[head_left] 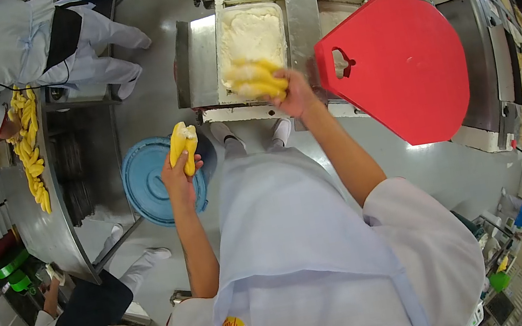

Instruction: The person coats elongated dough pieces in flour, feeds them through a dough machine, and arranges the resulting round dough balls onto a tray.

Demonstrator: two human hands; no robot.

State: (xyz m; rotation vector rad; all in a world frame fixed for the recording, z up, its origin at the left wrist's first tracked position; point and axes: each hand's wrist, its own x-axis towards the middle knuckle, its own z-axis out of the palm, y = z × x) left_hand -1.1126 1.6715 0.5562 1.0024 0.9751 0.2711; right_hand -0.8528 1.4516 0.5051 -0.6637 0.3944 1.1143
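Observation:
My left hand [178, 175] is closed around yellow dough rolls [183, 145], long pieces with whitish powder on their upper ends. Several more yellow dough rolls [255, 79], smeared by motion, are in my right hand [294, 94], with my fingers wrapped round their right end. These are above the near edge of a tub of pale, flour-like powder [251, 35]; whether they touch the powder I cannot tell. The left-hand rolls are held lower and to the left, apart from the tub.
A blue round lid [153, 188] is below my left hand. A big red board [404, 70] stands right of the tub, beside a metal machine [473, 58]. At left, a person leans over a metal table [44, 230] bearing several yellow rolls [31, 149]. Another person [84, 324] works lower left.

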